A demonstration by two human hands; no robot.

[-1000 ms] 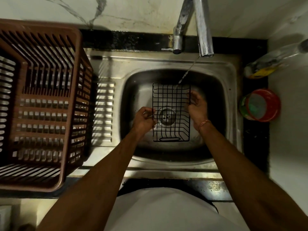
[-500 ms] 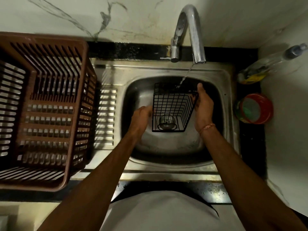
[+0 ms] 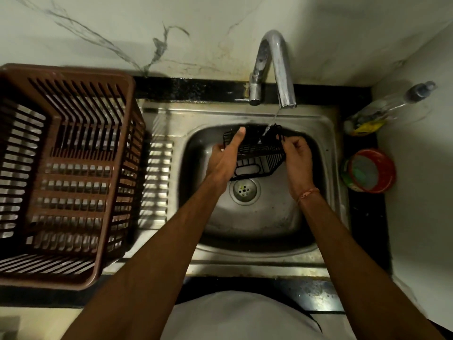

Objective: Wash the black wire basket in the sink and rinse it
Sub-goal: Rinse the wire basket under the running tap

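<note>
1. Marble wall up top, black counter edge beneath it, and the steel sink (image 3: 318, 133) sits dead centre of the frame, its drain (image 3: 243, 190) showing in the bowl.
2. From the chrome tap (image 3: 279, 69) at upper centre a thin stream runs down onto the black wire basket (image 3: 257, 155), held tilted above the drain, upper middle of the bowl.
3. Left hand (image 3: 225, 160) is on the basket's left end, thumb straight up along the rim; its fingers go behind the wire, so how tightly it grips I can't tell.
4. Right hand (image 3: 297, 158) pinches the right rim, fingers curled round the wire.
5. This looks like the rinse, and my read is it's well under way but not done.
6. To do it well: turn the basket slowly so the narrow stream crosses every side, base included, not just the upper edge it strikes now.
7. Keep both ends supported; wet wire can slip, and only that pinch clearly secures it.
8. Left of frame, a brown plastic dish crate (image 3: 66, 168) stands on the drainboard; at right, a detergent bottle (image 3: 387, 106) and a red tub (image 3: 370, 170).
</note>
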